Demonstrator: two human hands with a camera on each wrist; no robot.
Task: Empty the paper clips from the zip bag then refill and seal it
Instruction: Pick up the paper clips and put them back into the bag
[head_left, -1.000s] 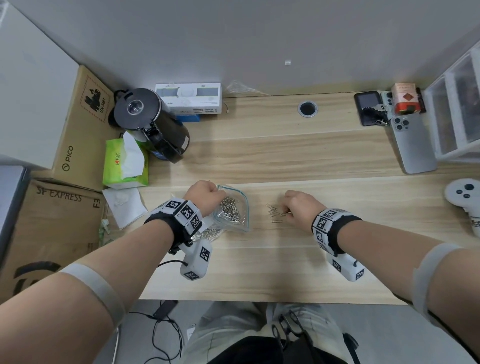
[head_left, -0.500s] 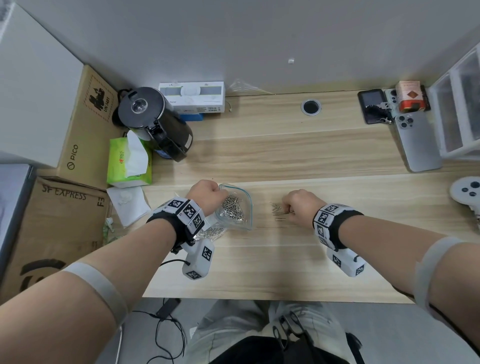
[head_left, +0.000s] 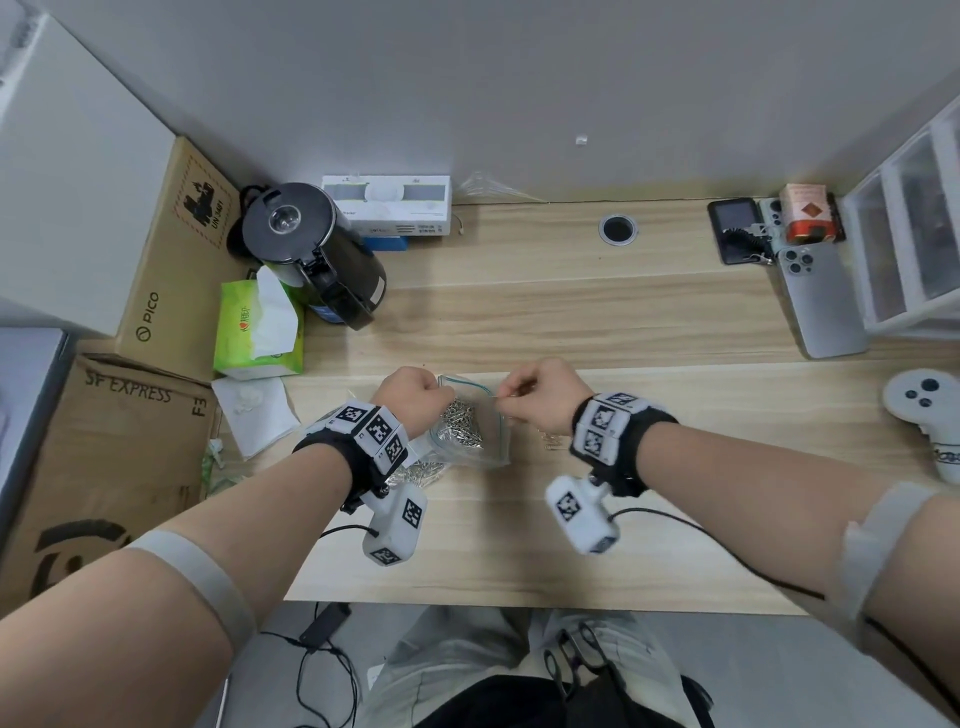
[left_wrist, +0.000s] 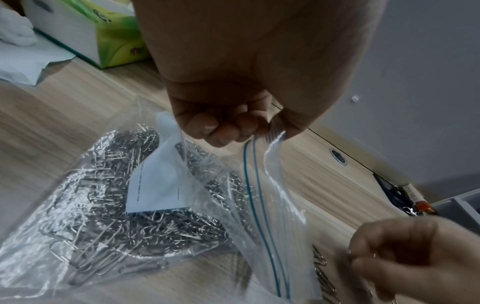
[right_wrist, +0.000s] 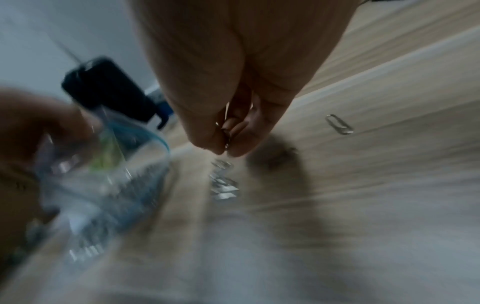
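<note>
Head view: on the pale wood-grain table (head_left: 571, 312), the left hand (head_left: 413, 397) pinches the rim of a clear plastic zip bag (head_left: 470, 431) heaped with silvery wire paper clips (head_left: 460, 423); the right hand (head_left: 540, 397), its grip curled, pinches a few clips at the bag's mouth. Left wrist view: fingers (left_wrist: 223, 127) clamp the blue-lined zip edge; a white label shows inside the crinkled film. Right wrist view: blurred; fingertips (right_wrist: 241, 142) press together on thin clips, loose clips (right_wrist: 339, 124) lying on the table below.
</note>
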